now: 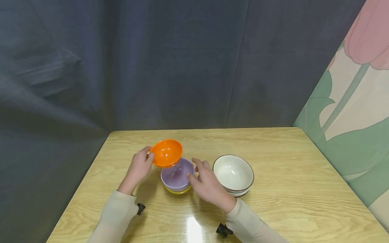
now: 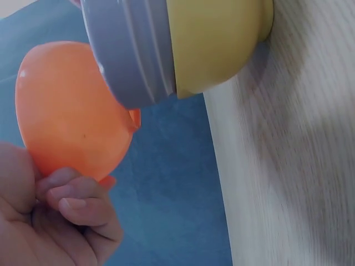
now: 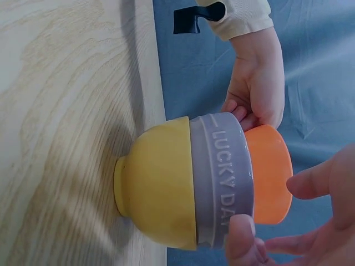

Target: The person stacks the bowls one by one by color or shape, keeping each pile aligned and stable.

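Note:
My left hand [image 1: 140,166] pinches the rim of an orange bowl [image 1: 166,152] between thumb and fingers, holding it raised and tilted behind the purple bowl [image 1: 175,176]. That purple bowl sits nested in a yellow bowl [image 1: 178,192], which stands upright on the table. Raised lettering [image 3: 223,166] runs round the purple bowl's side in the right wrist view. At the right of this stack is my right hand [image 1: 209,185], thumb and fingers spread around the purple rim and not gripping it. The left wrist view shows the fingers [image 2: 80,202] curled at the orange bowl's edge.
Right of the right hand stands a stack of white bowls [image 1: 233,172] with dark rims. The wooden table [image 1: 288,189] meets a dark cloth [image 1: 182,67] at the back. A flowered panel [image 1: 349,135] lines the right side.

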`<state>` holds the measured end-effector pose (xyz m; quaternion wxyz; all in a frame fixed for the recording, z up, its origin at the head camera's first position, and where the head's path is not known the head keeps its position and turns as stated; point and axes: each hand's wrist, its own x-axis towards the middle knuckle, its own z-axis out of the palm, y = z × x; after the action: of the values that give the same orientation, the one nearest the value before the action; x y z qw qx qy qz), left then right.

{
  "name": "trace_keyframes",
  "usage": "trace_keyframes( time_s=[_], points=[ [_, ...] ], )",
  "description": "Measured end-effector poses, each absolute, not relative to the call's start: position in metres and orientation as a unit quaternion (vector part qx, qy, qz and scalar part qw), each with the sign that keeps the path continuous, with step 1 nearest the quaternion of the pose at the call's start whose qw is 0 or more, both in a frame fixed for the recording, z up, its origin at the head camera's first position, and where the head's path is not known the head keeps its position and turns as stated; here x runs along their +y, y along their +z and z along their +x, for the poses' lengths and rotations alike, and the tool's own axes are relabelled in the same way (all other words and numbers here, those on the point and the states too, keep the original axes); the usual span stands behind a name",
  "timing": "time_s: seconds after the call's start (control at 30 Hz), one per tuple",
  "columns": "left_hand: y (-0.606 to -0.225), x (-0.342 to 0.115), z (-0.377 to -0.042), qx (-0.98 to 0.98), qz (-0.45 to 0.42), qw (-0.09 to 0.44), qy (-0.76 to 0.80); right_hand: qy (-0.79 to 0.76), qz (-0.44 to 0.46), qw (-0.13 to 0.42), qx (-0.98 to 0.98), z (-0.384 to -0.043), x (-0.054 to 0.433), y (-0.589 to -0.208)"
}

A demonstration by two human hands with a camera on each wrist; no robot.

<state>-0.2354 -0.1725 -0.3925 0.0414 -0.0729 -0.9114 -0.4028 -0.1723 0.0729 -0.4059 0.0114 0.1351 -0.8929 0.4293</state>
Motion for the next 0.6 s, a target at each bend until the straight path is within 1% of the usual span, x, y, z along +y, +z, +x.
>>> trace_keyframes(
  time_s=[0.27, 0.5, 0.6],
  points=[
    [-0.394, -0.166, -0.228, -0.909, -0.094, 0.041, -0.404, 0.44, 0.143, 0.015, -0.886, -0.174, 0.073, -0.406],
    [-0.397, -0.158, -0.219, -0.906, -0.109, 0.014, -0.41, 0.45, 0.154, 0.027, -0.879, -0.174, 0.072, -0.406],
    [-0.4, -0.155, -0.216, -0.909, -0.111, 0.017, -0.402, 0.454, 0.155, 0.028, -0.877, -0.173, 0.072, -0.406]
  ],
)
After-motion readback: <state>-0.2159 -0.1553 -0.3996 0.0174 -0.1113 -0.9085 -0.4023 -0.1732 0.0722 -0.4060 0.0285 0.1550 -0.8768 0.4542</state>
